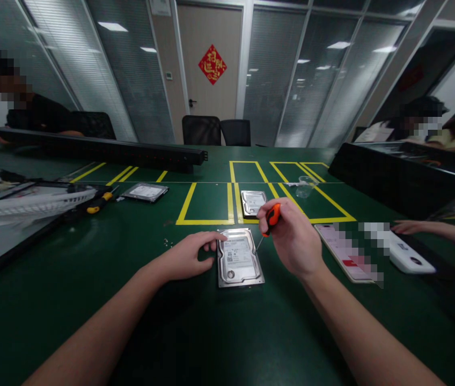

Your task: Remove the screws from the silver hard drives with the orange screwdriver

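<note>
We look down on a green table where a silver hard drive lies flat, label up, between a person's bare hands. The left hand reaches in from the lower left, held low, its index finger stretched to the drive's upper left edge and its thumb apart from it. The right hand, reaching from the lower right, has its fingers clamped around an orange-and-black screwdriver; we see the shaft slant down toward the drive's right edge. Just beyond lies a second drive.
</note>
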Available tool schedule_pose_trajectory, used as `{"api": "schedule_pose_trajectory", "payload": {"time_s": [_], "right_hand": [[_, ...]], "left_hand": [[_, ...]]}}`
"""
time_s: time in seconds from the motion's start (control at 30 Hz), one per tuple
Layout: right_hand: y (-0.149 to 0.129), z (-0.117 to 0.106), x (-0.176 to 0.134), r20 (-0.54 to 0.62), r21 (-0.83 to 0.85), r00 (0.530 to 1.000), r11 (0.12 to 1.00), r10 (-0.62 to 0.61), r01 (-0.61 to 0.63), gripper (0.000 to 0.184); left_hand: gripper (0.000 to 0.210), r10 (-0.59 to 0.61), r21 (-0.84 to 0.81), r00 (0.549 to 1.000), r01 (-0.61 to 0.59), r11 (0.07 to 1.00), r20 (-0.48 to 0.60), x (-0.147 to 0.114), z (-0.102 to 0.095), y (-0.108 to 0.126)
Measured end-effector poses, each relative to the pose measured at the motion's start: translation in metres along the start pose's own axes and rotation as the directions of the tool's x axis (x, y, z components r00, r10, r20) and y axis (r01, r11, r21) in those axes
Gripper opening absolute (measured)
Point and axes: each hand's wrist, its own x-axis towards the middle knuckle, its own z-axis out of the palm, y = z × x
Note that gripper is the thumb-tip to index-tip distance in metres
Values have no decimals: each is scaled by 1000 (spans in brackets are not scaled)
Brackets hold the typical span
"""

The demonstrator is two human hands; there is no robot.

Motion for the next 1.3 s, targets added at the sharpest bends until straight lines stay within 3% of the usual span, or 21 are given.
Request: {"api": "schedule_pose_trajectory", "payload": {"time_s": [0.13, 0.3, 0.43, 0.57, 0.73, 0.87, 1.0, 1.2, 1.3], "right_hand": [[1, -1, -1, -27, -49, 1000, 999, -15, 14, 5], [0, -1, -2, -13, -19, 1000, 1000, -1, 1, 5], [-1, -1, 0, 14, 10, 1000, 1000, -1, 0, 27], [1, -1, 0, -27, -60, 1000, 998, -9, 8, 10], [2, 0, -2, -15, -50, 1000, 999, 9, -10, 7], [0, 1, -1, 6, -21, 1000, 1000, 15, -15, 28], [0, 1, -1, -26, -71, 1000, 997, 17, -19, 12], [0, 1, -2, -11, -52, 1000, 998, 24, -25, 10], [-1, 1, -2, 17, -17, 1000, 1000, 14, -14, 26]], "left_hand": [[54, 12, 6, 1000, -12, 1000, -2, 0, 1, -2], [54, 17, 4, 1000, -17, 1000, -3, 0, 2, -4], [54, 6, 2, 1000, -6, 1000, 4, 0, 2, -4], [55, 1, 5, 1000, -1, 1000, 5, 1, 1, -3], [54, 13, 8, 1000, -13, 1000, 4, 0, 1, -2], [54, 11, 2, 1000, -11, 1000, 0, 0, 2, -3], [55, 24, 1, 1000, -24, 1000, -6, 0, 2, -6], [54, 21, 9, 1000, -21, 1000, -4, 0, 2, -5], [54, 3, 10, 1000, -3, 1000, 0, 0, 1, -3]]}}
